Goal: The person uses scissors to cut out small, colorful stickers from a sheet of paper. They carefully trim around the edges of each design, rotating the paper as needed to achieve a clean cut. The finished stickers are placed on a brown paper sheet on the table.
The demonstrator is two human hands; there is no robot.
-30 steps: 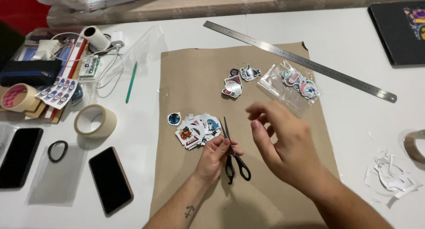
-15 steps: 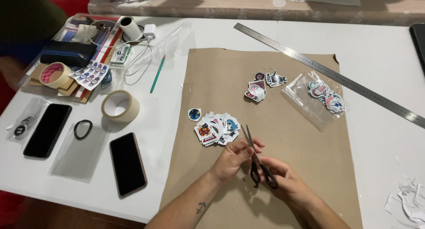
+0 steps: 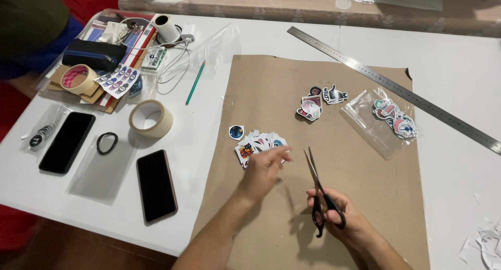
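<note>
My right hand (image 3: 347,220) grips the black handles of a pair of scissors (image 3: 318,189), blades pointing away from me and nearly closed. My left hand (image 3: 263,171) hovers with fingers spread over a pile of small colourful stickers (image 3: 255,143) on a sheet of brown paper (image 3: 323,144). It holds nothing. A single round blue sticker (image 3: 236,132) lies just left of the pile.
More stickers (image 3: 315,104) and a clear bag of stickers (image 3: 389,118) lie further up the brown paper. A long steel ruler (image 3: 391,87) runs diagonally at right. Left of the paper are a tape roll (image 3: 151,118), two phones (image 3: 155,185), a green pencil (image 3: 195,83) and cluttered stationery.
My right hand has taken the scissors by the handles and lifted them off the paper. My left hand let go of them and moved up to the sticker pile.
</note>
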